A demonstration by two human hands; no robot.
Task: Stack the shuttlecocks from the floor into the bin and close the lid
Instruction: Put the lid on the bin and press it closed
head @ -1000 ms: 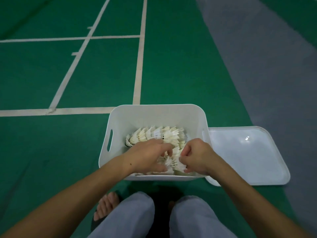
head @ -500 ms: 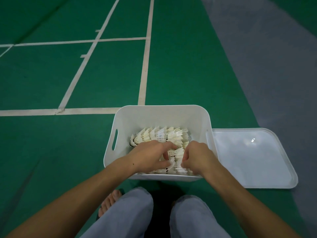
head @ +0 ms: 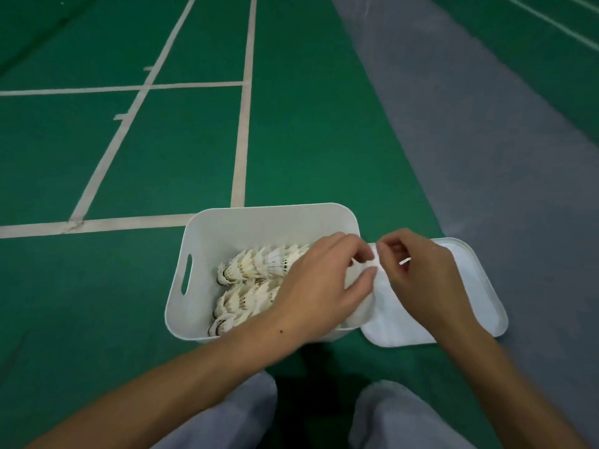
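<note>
1. White plastic bin is sitting on the green court floor, just past the person's grey-trousered knees, with a slot handle cut in its left wall.
2. Feathered shuttlecocks are lying inside the bin in nested rows on their sides, cork ends pointing left; a second row is resting nearer the person.
3. Lying flat on the floor, the white lid is touching the bin's right side, so the bin is standing uncovered.
4. Reaching over the bin's right part, the left hand is curling its fingers at the near left corner of the lid; whether they are actually gripping it cannot be told.
5. Hovering over the lid's left part, the right hand is bending its fingers towards the same corner; a firm grip cannot be told here either.
6. White court lines are crossing the floor beyond the bin, and a grey strip is running along the right.
</note>
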